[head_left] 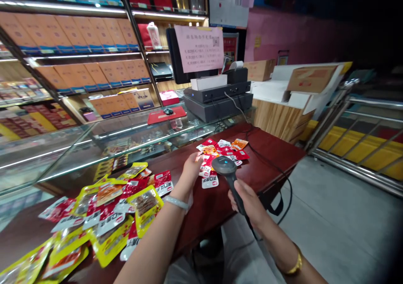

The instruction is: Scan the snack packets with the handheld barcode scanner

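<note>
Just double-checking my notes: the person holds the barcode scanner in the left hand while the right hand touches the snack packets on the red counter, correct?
Not quite: the hands are swapped. In the head view the right hand grips the barcode scanner, and the left hand touches the snack packets on the red counter.

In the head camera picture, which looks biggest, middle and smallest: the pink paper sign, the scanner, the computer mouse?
1. Pink paper sign
2. Scanner, in the right hand; it sits nearer the camera, so the gap is unsure
3. Computer mouse
</note>
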The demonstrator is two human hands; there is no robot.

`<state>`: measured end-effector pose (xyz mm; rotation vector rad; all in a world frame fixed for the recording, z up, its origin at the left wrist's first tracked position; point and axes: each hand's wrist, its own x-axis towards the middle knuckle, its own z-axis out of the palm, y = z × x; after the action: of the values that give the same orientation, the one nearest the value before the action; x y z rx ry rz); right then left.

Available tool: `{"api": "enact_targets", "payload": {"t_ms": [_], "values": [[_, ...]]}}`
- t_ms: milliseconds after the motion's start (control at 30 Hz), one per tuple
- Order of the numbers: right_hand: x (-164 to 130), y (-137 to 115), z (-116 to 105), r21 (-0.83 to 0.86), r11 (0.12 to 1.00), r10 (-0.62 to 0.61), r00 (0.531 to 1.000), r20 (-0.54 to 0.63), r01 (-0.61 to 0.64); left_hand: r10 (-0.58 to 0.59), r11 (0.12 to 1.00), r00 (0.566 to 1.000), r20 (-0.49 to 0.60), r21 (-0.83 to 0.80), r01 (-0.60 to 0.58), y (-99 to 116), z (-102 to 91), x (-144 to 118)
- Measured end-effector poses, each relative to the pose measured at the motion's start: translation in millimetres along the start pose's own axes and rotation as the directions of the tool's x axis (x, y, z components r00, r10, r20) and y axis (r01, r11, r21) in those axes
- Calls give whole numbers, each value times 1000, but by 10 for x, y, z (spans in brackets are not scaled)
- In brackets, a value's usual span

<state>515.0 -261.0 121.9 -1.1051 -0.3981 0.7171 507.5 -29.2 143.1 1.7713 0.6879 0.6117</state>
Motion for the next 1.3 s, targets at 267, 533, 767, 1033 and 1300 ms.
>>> {"api": "enact_targets", "payload": {"t_ms": [267,533,767,1033,1300], "values": [[-32,211,166,-24,995,99,990,104,-97,58,179,985,-160,973,148,-303,-1426,-460],[-66,296,282,-30,990,138,978,153,-135,-5,99,996,-89,991,89,-288,-1399,-535],[-112,295,265,-24,990,143,980,139,-141,18,234,999,50,971,-53,-193,-984,-552],[-132,230,244,-11,995,102,981,163,-102,-131,647,991,2,758,84,-312,-901,-460],[-100,152,384,-2,997,71,967,243,-73,-183,932,974,136,338,128,-464,-901,-525]]}}
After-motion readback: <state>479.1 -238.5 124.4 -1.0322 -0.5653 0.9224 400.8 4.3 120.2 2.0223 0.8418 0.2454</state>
